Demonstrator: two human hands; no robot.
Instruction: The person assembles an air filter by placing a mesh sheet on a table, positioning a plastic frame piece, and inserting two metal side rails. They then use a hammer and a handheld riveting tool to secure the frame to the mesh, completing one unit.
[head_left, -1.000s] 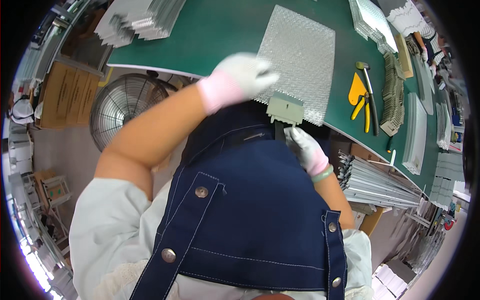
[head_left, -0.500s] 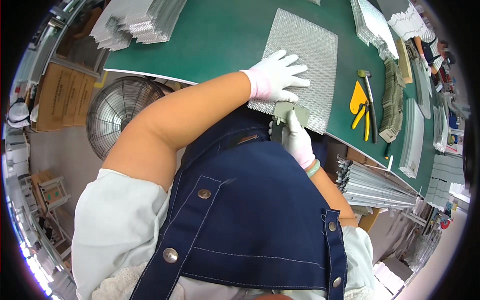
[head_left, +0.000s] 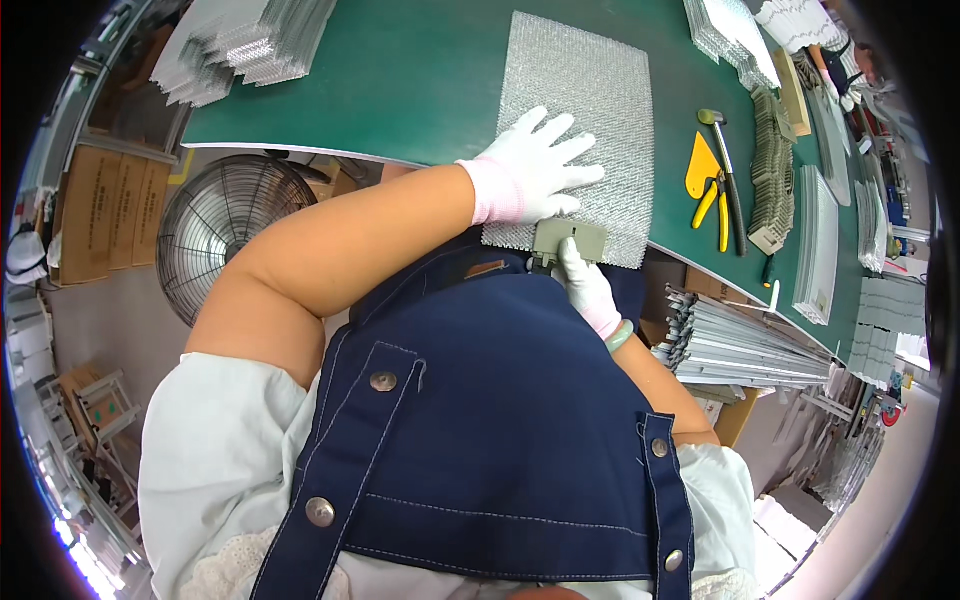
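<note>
A silver mesh-textured panel (head_left: 585,90) lies on the green tabletop, its near edge at my apron. My left hand (head_left: 535,170), in a white glove with a pink cuff, rests flat on the panel with fingers spread. At the near edge, a grey-green rectangular piece (head_left: 570,238) with a small slot overlaps the panel. My right hand (head_left: 588,290), gloved alike, grips this piece from below and to the right, thumb on its face. The other right fingers are mostly hidden under it.
Right of the panel lie a hammer (head_left: 728,165), yellow-handled pliers (head_left: 723,212), a yellow triangular piece (head_left: 701,166) and a row of grey-green pieces (head_left: 772,180). Panel stacks (head_left: 270,40) stand at back left. A fan (head_left: 232,235) stands left, below the table edge.
The whole view has shifted, so the table and panel appear farther left. My right thumb sits lower on the grey-green piece, and more of its face shows. My left hand stays flat on the panel.
</note>
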